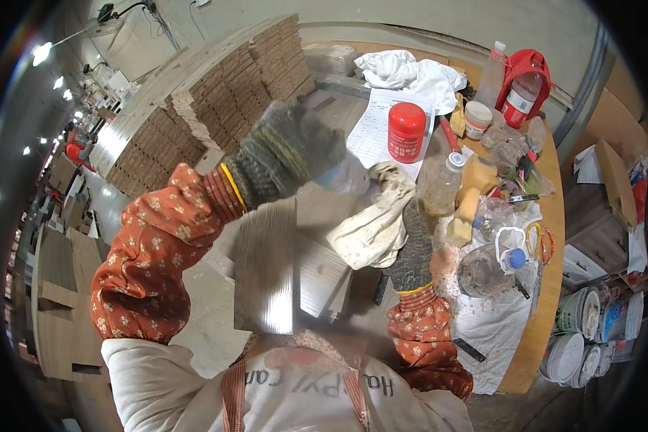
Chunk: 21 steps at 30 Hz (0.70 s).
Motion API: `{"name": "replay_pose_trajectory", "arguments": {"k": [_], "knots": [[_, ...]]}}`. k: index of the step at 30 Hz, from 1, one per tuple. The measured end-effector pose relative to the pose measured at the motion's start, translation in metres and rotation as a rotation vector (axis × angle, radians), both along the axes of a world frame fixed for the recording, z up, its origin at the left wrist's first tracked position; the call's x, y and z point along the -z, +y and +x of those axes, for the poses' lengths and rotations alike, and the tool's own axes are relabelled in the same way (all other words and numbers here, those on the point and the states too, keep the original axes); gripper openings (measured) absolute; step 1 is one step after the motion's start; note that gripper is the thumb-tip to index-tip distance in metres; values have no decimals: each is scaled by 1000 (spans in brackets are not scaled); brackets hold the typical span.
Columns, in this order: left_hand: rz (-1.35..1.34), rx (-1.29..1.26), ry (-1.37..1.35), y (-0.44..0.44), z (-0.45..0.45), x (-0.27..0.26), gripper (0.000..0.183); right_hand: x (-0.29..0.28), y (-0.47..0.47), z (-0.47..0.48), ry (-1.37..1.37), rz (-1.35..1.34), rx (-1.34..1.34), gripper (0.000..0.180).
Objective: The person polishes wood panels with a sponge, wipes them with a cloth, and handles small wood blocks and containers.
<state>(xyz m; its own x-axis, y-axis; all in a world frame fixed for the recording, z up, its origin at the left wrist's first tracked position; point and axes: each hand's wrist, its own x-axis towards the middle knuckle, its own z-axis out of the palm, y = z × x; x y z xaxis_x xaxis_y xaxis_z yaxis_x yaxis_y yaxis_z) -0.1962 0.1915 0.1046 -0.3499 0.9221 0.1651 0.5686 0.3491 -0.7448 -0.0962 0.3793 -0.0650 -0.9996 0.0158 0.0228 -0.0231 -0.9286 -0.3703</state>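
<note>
My left hand (297, 148) wears a dark knit glove and is blurred over the work surface. Beside it is a clear, bluish plastic thing (343, 175), too smeared to name; whether my fingers grip it cannot be told. A whitish cloth (370, 229) is bunched in my right hand (417, 243), gloved alike, and drapes over its fingers. Between my arms, close to my chest, a wood-grain panel (264, 264) reaches toward me. More wood-grain panels (324, 270) lie just right of it, partly covered by it.
Tall stacks of particleboard panels (221, 81) stand at the far left. On the right-hand table (545, 302) are a red-lidded container (406, 132), a printed sheet (375, 129), plastic bottles (443, 183), sponges (478, 175), scissors (540, 243) and a jug (486, 270). Buckets (578, 313) stand beyond its edge.
</note>
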Motion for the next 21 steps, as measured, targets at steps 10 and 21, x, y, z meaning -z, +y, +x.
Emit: {"name": "replay_pose_trajectory", "arguments": {"k": [10,21], "knots": [[107,116,50,-14,-4,-6,49,-26,-1,-33,171,851,242,38],[989,-173,-453,-29,-73,24,65,-165,-22,-171,644,1583,361,38]]}}
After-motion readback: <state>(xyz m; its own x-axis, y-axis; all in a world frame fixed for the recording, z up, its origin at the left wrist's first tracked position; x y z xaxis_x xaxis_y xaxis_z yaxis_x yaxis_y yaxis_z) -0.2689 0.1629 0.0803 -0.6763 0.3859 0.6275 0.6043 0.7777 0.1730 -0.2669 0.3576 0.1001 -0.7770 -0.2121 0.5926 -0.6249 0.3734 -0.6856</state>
